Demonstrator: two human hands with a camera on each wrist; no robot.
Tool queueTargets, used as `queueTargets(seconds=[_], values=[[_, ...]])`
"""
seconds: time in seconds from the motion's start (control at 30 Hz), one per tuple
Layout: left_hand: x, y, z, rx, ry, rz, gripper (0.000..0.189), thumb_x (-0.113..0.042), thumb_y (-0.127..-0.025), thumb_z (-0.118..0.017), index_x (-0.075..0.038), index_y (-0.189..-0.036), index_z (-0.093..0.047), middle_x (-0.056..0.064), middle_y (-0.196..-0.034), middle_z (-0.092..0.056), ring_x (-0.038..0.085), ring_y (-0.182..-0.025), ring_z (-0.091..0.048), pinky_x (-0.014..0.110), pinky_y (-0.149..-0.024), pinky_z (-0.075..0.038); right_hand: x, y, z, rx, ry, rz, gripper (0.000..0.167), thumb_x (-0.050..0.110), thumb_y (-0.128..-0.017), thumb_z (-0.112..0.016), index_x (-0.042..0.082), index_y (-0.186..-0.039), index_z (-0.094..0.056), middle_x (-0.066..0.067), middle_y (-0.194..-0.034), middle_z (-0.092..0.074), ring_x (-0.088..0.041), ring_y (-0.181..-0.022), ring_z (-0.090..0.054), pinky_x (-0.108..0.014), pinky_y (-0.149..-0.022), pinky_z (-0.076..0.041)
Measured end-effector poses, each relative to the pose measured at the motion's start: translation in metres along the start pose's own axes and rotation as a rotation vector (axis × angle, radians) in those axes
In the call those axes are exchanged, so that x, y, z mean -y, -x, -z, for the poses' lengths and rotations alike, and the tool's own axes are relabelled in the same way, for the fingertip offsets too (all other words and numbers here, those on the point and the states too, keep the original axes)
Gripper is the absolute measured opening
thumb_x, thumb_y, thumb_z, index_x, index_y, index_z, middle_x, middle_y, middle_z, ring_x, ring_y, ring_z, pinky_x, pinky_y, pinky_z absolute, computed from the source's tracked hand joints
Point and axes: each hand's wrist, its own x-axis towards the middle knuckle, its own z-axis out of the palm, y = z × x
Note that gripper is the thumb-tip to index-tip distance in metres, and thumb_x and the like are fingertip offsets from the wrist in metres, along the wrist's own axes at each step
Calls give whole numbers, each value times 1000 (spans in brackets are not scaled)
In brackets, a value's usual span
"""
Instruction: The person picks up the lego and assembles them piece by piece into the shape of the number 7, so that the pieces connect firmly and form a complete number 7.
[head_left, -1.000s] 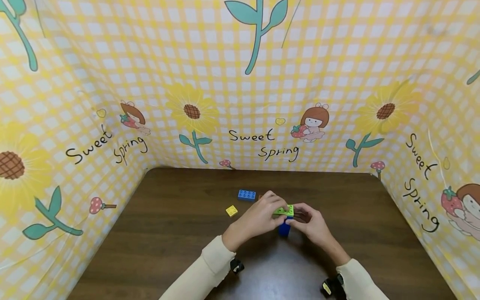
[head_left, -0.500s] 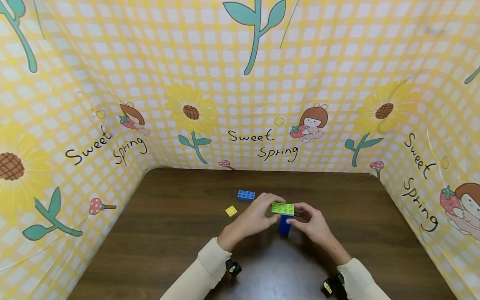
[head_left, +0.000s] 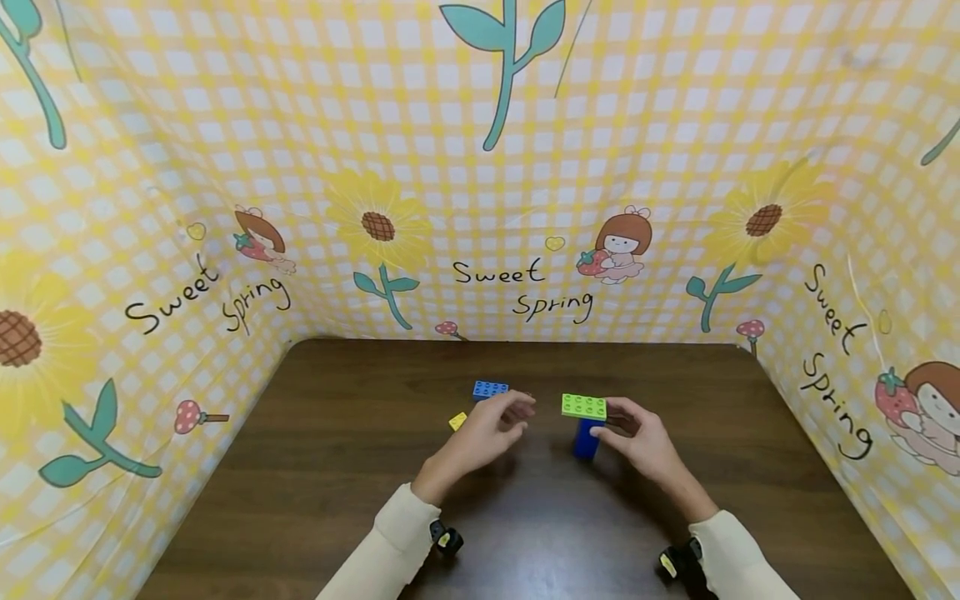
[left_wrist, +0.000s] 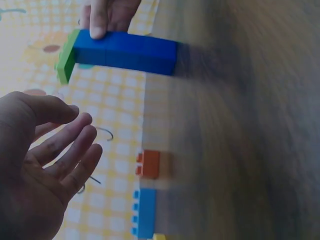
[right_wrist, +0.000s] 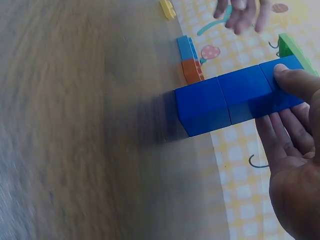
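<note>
My right hand [head_left: 647, 437] grips the upper part of a tower of dark blue bricks [right_wrist: 225, 102], the thumb against its near face. Across the tower's top sits a lime green eight-stud brick [head_left: 583, 407], jutting out to the left. The tower stands upright in the head view; whether its base touches the table I cannot tell. To its left, my left hand [head_left: 480, 433] hovers with loosely bent fingers and nothing in them. Behind that hand lie a lighter blue brick [head_left: 489, 389] and a partly covered yellow brick [head_left: 457, 422]. An orange brick [left_wrist: 150, 164] shows beside the lighter blue one in the left wrist view.
The brown wooden table [head_left: 360, 467] carries all the bricks. A yellow checked cloth [head_left: 420, 108] printed with flowers and lettering walls it in at the back and both sides. Black wrist cameras sit at both cuffs.
My left hand has let go of the green brick and drawn away to the left, partly covering the yellow brick. My right hand and the tower have shifted slightly right and back.
</note>
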Motion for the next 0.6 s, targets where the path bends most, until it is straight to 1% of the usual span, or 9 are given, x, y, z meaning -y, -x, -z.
queueTargets(seconds=[0.13, 0.2, 0.37, 0.5, 0.6], values=[[12, 6, 3, -13, 3, 48, 29, 1, -103, -64, -1, -132, -67, 17, -119, -75, 22, -106, -71, 36, -92, -60, -1, -2, 7, -11, 22, -11, 43, 4, -93, -82, -5, -132, -65, -27, -126, -70, 5, -108, -66, -14, -91, -57], [17, 10, 5, -23, 3, 62, 27, 0, -103, -64, -1, -130, -68, 16, -118, -75, 22, -104, -71, 33, -90, -59, -1, -3, 10, -21, 41, -11, 43, 5, -94, -81, -4, -133, -65, -27, -126, -70, 7, -108, -65, -13, -91, -55], [28, 19, 9, -49, -2, 81, 22, 1, -103, -64, 1, -123, -71, 15, -113, -76, 24, -101, -71, 30, -86, -59, -4, -6, 16, -32, 54, -16, 44, 5, -95, -80, -5, -134, -64, -28, -128, -69, 10, -107, -63, -12, -91, -54], [32, 24, 10, -56, -16, 107, 19, 0, -103, -64, 0, -120, -73, 8, -110, -77, 20, -98, -71, 28, -84, -58, -7, -7, 18, -31, 59, -20, 45, 6, -95, -80, -4, -136, -63, -28, -130, -69, 10, -108, -63, -12, -91, -54], [35, 27, 11, -50, -27, 111, 18, -1, -103, -64, -1, -118, -74, 6, -108, -77, 18, -95, -71, 28, -83, -58, -8, -6, 19, -30, 81, -15, 45, 7, -96, -80, -3, -136, -63, -26, -130, -69, 10, -109, -63, -12, -93, -54]])
